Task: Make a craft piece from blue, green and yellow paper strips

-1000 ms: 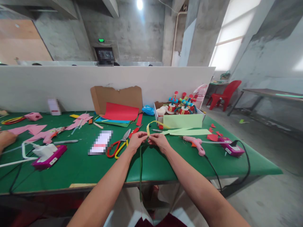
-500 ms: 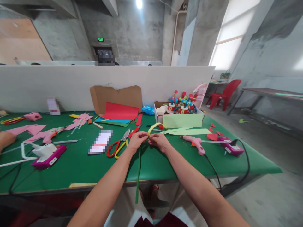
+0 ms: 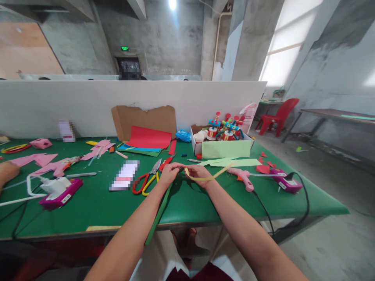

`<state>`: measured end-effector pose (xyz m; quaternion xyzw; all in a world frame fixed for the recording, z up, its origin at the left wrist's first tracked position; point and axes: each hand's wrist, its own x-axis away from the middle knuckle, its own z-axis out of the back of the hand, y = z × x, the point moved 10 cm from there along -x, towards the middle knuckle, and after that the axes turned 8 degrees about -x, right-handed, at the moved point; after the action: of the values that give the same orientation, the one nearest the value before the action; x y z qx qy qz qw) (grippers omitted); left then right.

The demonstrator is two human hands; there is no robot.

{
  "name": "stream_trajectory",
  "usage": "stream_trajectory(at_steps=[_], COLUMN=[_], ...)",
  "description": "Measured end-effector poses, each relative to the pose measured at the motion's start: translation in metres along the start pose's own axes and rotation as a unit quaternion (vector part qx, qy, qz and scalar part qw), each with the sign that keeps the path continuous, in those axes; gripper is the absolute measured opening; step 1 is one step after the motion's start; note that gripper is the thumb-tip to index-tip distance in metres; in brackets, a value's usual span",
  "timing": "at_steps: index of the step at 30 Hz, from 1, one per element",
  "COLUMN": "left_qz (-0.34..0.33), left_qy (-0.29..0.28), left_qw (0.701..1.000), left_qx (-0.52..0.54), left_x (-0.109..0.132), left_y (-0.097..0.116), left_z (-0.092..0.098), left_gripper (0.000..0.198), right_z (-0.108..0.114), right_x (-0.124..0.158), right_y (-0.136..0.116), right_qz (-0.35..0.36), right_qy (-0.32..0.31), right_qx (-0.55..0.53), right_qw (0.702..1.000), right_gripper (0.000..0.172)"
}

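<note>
My left hand [image 3: 170, 174] and my right hand [image 3: 197, 174] meet fingertip to fingertip above the front of the green table. Between them they pinch two paper strips where the ends come together. From my left hand a green paper strip [image 3: 159, 214] hangs down past the table edge. A yellow paper strip [image 3: 205, 179] curls from the pinch across my right hand and out to the right. Left of my hands lie scissors [image 3: 149, 180] with red and yellow handles. To the right rests a pink glue gun [image 3: 241, 177]. The exact join of the strips is hidden by my fingers.
A box [image 3: 195, 145] of small paper-cup robot figures stands at the back right, with pale green paper [image 3: 225, 149] before it. Coloured sheets [image 3: 149, 137] lie behind my hands. Purple power strips [image 3: 285, 181] sit on both sides. Another person's hand [image 3: 8, 171] is at far left.
The yellow strip, arched upward before, now swings down and right over my right hand. The green strip's hanging end has shifted left. Both hands stay together.
</note>
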<state>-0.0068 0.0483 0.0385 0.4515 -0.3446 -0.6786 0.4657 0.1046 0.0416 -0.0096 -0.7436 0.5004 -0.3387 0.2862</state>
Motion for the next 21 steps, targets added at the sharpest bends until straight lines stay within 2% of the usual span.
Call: stream_trajectory(at_steps=[4, 7, 10, 13, 15, 17, 21], left_qz=[0.016, 0.068, 0.153, 0.194, 0.198, 0.199, 0.173], left_qy=[0.009, 0.001, -0.01, -0.011, -0.022, -0.051, -0.135], left_qw=[1.0, 0.993, 0.959, 0.921, 0.919, 0.93, 0.947], left_qx=[0.024, 0.101, 0.239, 0.337, 0.34, 0.305, 0.233], left_x=[0.0, 0.001, 0.005, 0.008, 0.01, 0.013, 0.02], left_y=[-0.001, -0.01, -0.023, -0.027, -0.026, -0.024, -0.014], left_z=[0.001, 0.0, -0.005, -0.008, -0.011, -0.017, -0.036], left_gripper=[0.023, 0.018, 0.026, 0.03, 0.025, 0.024, 0.04], right_z=[-0.005, -0.009, -0.005, 0.002, 0.005, 0.005, 0.009], right_x=[0.003, 0.005, 0.004, 0.001, -0.001, -0.002, -0.004], right_y=[0.0, -0.002, -0.005, -0.012, -0.018, -0.022, -0.021], right_qz=[0.003, 0.011, 0.016, 0.032, 0.049, 0.062, 0.054], right_qy=[-0.025, -0.04, -0.025, -0.001, 0.001, -0.006, 0.008], right_qx=[0.006, 0.03, 0.027, -0.017, -0.053, -0.09, -0.144], right_qw=[1.0, 0.999, 0.999, 0.999, 0.997, 0.994, 0.988], right_gripper=[0.02, 0.024, 0.024, 0.02, 0.017, 0.013, 0.007])
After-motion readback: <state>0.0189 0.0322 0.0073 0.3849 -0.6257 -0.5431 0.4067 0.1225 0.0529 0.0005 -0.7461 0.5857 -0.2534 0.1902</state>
